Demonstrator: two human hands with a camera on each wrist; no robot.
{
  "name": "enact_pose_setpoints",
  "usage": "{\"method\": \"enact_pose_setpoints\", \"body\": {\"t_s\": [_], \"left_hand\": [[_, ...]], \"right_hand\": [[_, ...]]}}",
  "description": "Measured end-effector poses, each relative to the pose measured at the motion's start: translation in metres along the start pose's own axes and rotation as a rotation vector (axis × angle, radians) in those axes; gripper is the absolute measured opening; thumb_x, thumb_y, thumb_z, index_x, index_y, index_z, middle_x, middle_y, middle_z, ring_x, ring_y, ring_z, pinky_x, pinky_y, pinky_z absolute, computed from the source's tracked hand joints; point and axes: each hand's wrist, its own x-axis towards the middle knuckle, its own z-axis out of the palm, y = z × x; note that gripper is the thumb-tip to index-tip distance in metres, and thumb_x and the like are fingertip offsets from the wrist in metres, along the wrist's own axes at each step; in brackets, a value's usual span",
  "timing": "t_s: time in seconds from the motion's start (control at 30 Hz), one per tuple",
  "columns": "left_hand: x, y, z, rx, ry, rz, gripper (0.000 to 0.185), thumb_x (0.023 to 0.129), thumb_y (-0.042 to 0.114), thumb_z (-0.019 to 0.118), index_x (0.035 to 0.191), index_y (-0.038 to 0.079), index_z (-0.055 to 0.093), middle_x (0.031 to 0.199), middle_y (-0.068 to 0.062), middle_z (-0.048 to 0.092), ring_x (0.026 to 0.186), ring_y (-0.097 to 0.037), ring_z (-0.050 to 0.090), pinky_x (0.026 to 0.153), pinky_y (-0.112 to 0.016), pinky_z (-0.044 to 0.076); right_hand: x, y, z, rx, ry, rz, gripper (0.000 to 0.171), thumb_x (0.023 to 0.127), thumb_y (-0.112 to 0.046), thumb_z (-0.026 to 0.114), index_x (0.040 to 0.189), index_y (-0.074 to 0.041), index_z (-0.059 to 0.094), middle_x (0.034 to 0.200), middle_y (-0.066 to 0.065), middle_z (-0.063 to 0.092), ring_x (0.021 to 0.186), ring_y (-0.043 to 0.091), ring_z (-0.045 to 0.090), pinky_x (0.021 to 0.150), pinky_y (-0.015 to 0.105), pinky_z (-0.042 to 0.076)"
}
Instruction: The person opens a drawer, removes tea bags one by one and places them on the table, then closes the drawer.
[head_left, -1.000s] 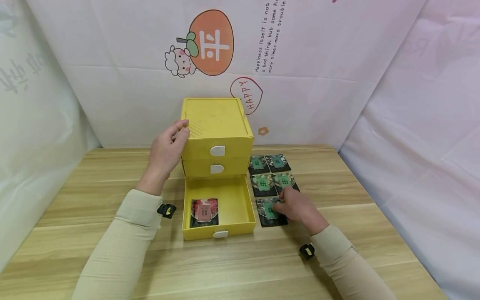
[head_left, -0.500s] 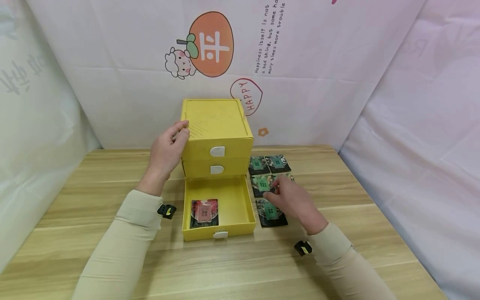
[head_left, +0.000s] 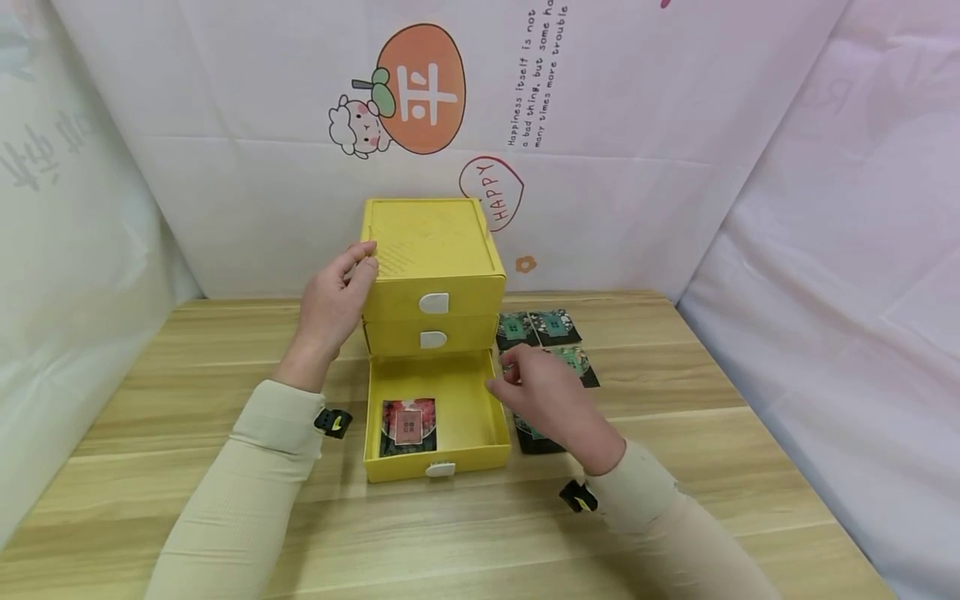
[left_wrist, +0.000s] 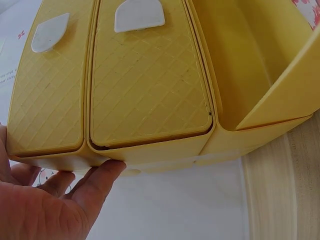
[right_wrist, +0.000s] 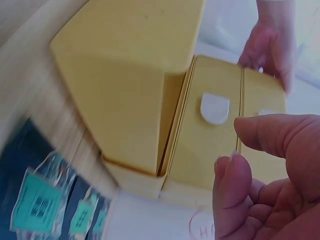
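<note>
A yellow drawer unit (head_left: pixel 427 237) stands toward the back of the table, its bottom drawer (head_left: pixel 472 408) pulled out and the two upper drawers pushed in. My left hand (head_left: pixel 337 292) rests its fingertips and thumb (left_wrist: pixel 102 185) against the unit's left side. One black packet with a red label (head_left: pixel 408 427) lies in the drawer's left half. My right hand (head_left: pixel 551 400) is over the drawer's right edge; in the right wrist view its thumb (right_wrist: pixel 262 132) and bent fingers stand apart with nothing between them. It partly covers the green-labelled packets beside the drawer.
Several dark packets with green labels lie on the wooden table (head_left: pixel 675 467) right of the unit, such as the back packet (head_left: pixel 555 325) and a middle packet (head_left: pixel 579 365). Behind rises a white printed cloth (head_left: pixel 262 200), with more cloth at both sides.
My right hand has lifted off the green-labelled packets and moved left to the drawer's right edge. The left hand and the red-labelled packet have stayed in place.
</note>
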Motion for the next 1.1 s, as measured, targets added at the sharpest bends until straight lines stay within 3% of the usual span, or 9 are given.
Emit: {"method": "enact_pose_setpoints", "body": {"t_s": [0.1,0.2,0.3,0.37,0.43,0.63,0.8,0.97,1.1], "left_hand": [[0.0,-0.001,0.0,0.005,0.002,-0.002,0.055,0.107,0.056,0.042,0.154,0.029,0.055,0.166,0.004,0.04,0.087,-0.023,0.052,0.065,-0.035,0.042],[0.0,-0.001,0.0,0.008,0.004,-0.004,0.055,0.107,0.055,0.043,0.154,0.028,0.055,0.166,0.004,0.041,0.086,-0.025,0.051,0.067,-0.037,0.042],[0.001,-0.001,0.0,0.003,0.0,-0.002,0.056,0.107,0.055,0.043,0.154,0.027,0.054,0.166,0.004,0.041,0.102,-0.027,0.059,0.077,-0.039,0.044],[0.001,-0.001,0.0,-0.002,-0.005,-0.001,0.057,0.107,0.055,0.042,0.155,0.028,0.054,0.166,0.004,0.04,0.118,-0.027,0.059,0.083,-0.04,0.043],[0.001,-0.001,0.0,-0.009,-0.01,-0.001,0.057,0.107,0.056,0.042,0.155,0.028,0.053,0.166,0.005,0.039,0.124,-0.026,0.057,0.085,-0.041,0.043],[0.001,0.0,0.0,-0.01,-0.004,0.0,0.056,0.107,0.054,0.043,0.155,0.028,0.054,0.166,0.006,0.04,0.089,-0.024,0.053,0.073,-0.038,0.042],[0.0,0.001,0.0,-0.007,0.0,0.005,0.055,0.107,0.053,0.042,0.154,0.027,0.054,0.165,0.005,0.041,0.086,-0.023,0.052,0.072,-0.038,0.042],[0.0,0.001,0.0,-0.013,0.0,0.0,0.055,0.107,0.053,0.043,0.154,0.027,0.055,0.165,0.005,0.041,0.103,-0.024,0.056,0.076,-0.039,0.042],[0.0,0.001,-0.001,-0.009,0.0,0.001,0.055,0.107,0.053,0.043,0.154,0.027,0.055,0.165,0.005,0.042,0.112,-0.026,0.058,0.079,-0.039,0.043]], "right_hand": [[0.003,-0.011,0.005,-0.018,-0.031,-0.015,0.041,0.098,-0.032,0.073,0.125,-0.002,0.068,0.088,0.0,0.066,0.068,0.015,0.057,0.061,0.028,0.05],[0.007,-0.019,0.01,-0.034,-0.085,-0.031,0.043,0.098,-0.033,0.074,0.127,-0.002,0.068,0.097,0.001,0.07,0.076,0.015,0.062,0.07,0.031,0.055],[0.011,-0.025,0.017,-0.042,-0.139,-0.052,0.045,0.097,-0.032,0.074,0.13,0.0,0.068,0.107,0.006,0.074,0.088,0.018,0.067,0.081,0.038,0.059],[0.014,-0.028,0.021,-0.052,-0.171,-0.059,0.047,0.098,-0.032,0.073,0.132,0.0,0.068,0.112,0.008,0.074,0.095,0.02,0.069,0.087,0.041,0.059],[0.017,-0.03,0.025,-0.07,-0.195,-0.073,0.048,0.098,-0.032,0.073,0.133,0.001,0.067,0.116,0.011,0.074,0.101,0.023,0.07,0.089,0.042,0.059],[0.026,-0.034,0.037,-0.166,-0.266,-0.095,0.057,0.097,-0.037,0.074,0.14,-0.001,0.061,0.128,0.013,0.071,0.115,0.029,0.068,0.096,0.044,0.058],[0.032,-0.039,0.047,-0.276,-0.332,-0.121,0.066,0.096,-0.042,0.075,0.147,-0.006,0.055,0.136,0.016,0.067,0.125,0.034,0.062,0.1,0.048,0.056],[0.037,-0.044,0.058,-0.381,-0.369,-0.16,0.071,0.094,-0.051,0.075,0.148,-0.01,0.055,0.133,0.013,0.067,0.118,0.033,0.062,0.092,0.047,0.059],[0.04,-0.049,0.063,-0.431,-0.374,-0.199,0.07,0.091,-0.061,0.073,0.136,-0.01,0.061,0.112,0.009,0.069,0.101,0.027,0.061,0.08,0.041,0.058]]}}
